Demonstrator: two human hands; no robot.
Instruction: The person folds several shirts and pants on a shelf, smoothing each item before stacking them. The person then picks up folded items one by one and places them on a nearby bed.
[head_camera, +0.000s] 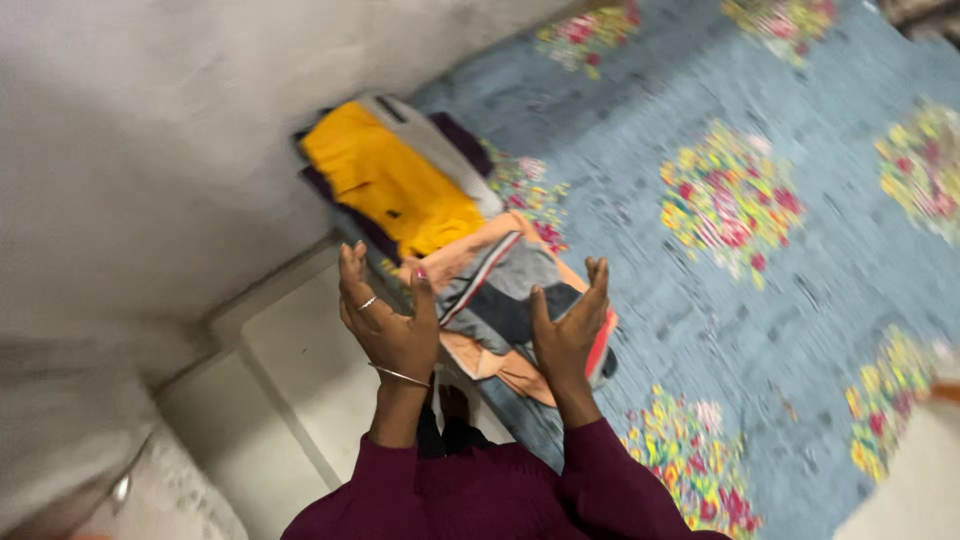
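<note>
Covering the bed, blue floral sheet (800, 250) beside grey wall (150, 120); folded clothes (420, 190); both hands' fingers (352, 262) spread, empty.

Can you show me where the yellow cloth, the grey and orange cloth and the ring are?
yellow cloth (390, 185), head view, middle of the fold.
grey and orange cloth (505, 290), head view, grey middle part.
ring (367, 302), head view, on a left-hand finger.

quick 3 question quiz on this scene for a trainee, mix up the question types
1. True or false: the left hand holds the yellow garment.
2. Which wrist wears a thin bangle? A) left B) right
3. Fill in: the folded clothes lie on a blue ____ bedspread.

Key: 1 false, both hands are raised with open, empty palms, the right hand too. 2 A. 3 floral.
</note>
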